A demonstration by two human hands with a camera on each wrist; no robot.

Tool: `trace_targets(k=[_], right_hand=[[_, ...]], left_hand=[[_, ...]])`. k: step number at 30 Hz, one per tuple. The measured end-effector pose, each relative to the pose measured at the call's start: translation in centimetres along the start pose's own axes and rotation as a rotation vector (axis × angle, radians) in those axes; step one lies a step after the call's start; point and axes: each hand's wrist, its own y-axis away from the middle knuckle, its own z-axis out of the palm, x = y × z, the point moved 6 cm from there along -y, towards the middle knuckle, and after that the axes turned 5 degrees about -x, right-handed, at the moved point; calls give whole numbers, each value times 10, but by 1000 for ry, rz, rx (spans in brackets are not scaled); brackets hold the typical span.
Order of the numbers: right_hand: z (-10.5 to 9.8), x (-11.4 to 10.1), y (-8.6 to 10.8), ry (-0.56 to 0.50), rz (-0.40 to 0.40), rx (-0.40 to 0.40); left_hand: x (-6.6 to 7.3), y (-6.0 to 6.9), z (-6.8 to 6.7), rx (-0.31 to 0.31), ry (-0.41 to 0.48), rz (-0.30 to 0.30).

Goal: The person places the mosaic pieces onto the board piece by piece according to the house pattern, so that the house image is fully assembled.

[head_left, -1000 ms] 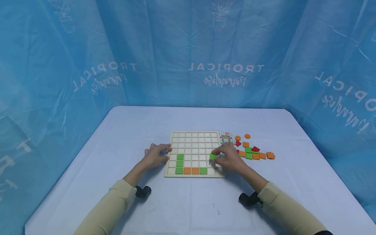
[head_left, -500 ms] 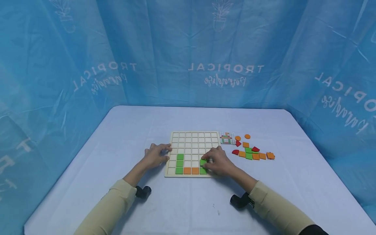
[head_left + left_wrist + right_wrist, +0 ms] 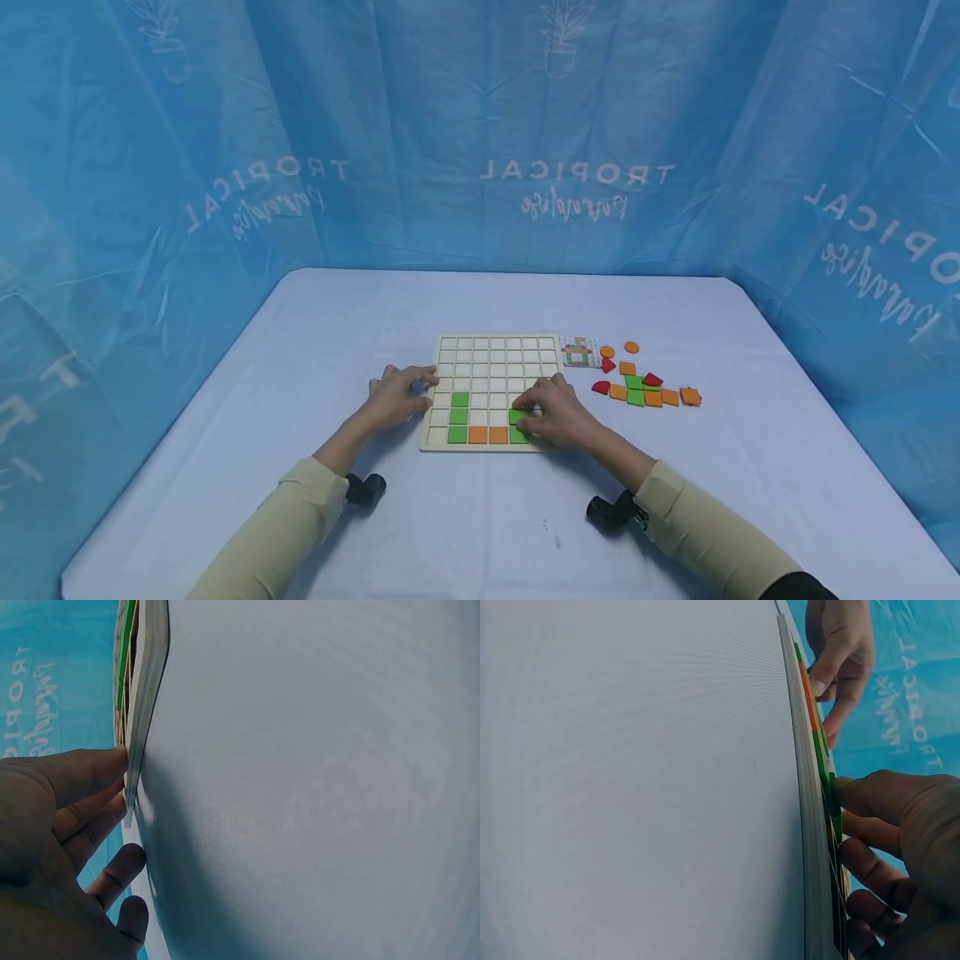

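A cream grid board (image 3: 491, 343) lies flat on the table, with green tiles (image 3: 459, 415) stacked in a column at its lower left and orange tiles (image 3: 488, 435) in its bottom row. The left hand (image 3: 392, 398) rests its thumb and fingers against the board's left edge; the left wrist view shows this hand (image 3: 64, 832) with fingers spread at the edge. On the board's right part, the right hand (image 3: 561, 414) pinches a green tile (image 3: 517, 414) just above another green tile. In the right wrist view this hand's (image 3: 922, 847) thumb and index finger touch the green tile.
A small pattern card (image 3: 580, 352) adjoins the board's upper right. Further right lie loose tiles: orange squares (image 3: 653, 399), orange discs (image 3: 632, 347), green squares (image 3: 635, 397) and red pieces (image 3: 601, 387). Blue curtains (image 3: 480, 133) stand behind the white table (image 3: 480, 300).
The right hand has moved left and slightly toward the near edge with the green tile, down to the spot above the bottom-row green tile. The left hand has not moved.
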Motion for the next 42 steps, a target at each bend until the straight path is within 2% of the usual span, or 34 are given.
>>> trace_targets(k=[17,23,27,32,39,42], right_hand=[[-2,1,1,-31,-9,14],[-12,9,8,-60,21,43],[-26,23,18,-87,38,90],[-47,51,34,-52,56,163],[-73,94,57,52,237,218],[-81,106,65,85,287,219]], left_hand=[[1,1,0,-3,12,-2],[0,-1,1,-6,5,-4],[-1,-2,2,-5,3,-7],[-1,-2,1,-6,0,-7],[-2,-2,1,-7,-5,-15],[-3,-2,2,-9,-4,-24]])
